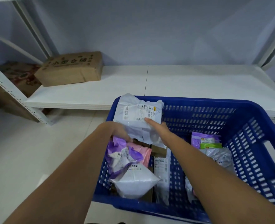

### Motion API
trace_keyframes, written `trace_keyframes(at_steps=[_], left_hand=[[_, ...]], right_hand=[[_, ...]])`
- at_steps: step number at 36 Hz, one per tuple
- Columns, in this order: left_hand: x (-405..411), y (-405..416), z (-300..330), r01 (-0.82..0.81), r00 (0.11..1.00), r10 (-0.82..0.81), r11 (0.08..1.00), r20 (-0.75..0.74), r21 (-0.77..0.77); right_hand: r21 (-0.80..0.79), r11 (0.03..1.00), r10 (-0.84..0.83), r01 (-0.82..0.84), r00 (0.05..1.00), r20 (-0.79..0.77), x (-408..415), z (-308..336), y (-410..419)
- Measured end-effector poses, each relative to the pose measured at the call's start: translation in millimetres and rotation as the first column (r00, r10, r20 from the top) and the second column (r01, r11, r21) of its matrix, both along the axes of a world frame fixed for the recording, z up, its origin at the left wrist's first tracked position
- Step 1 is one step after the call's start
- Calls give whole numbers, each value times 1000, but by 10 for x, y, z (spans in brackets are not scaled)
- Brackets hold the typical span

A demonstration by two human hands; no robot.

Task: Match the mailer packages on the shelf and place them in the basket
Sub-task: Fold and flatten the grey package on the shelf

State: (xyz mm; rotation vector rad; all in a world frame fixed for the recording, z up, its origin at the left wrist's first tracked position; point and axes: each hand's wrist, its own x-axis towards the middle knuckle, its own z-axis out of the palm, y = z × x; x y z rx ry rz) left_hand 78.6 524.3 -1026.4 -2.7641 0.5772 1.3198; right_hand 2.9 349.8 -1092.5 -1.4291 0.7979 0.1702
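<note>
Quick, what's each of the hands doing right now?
Left hand: grips the white mailer at its lower edge.
Right hand: open, straight fingers on that mailer.

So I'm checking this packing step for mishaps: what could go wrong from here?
1. The white mailer leans on the blue basket rim at the far left corner; it might tip out toward the shelf.
2. The left hand also touches the purple mailer, so that could get dragged along.
3. The right hand lies across the white mailer's label, possibly hiding it during matching.
</note>
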Motion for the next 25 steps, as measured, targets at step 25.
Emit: trace_keyframes(at_steps=[25], left_hand=[[-13,67,194,99,989,-110,989,103,109]], right_hand=[[129,989,-91,74,988,127,-186,250,-44]])
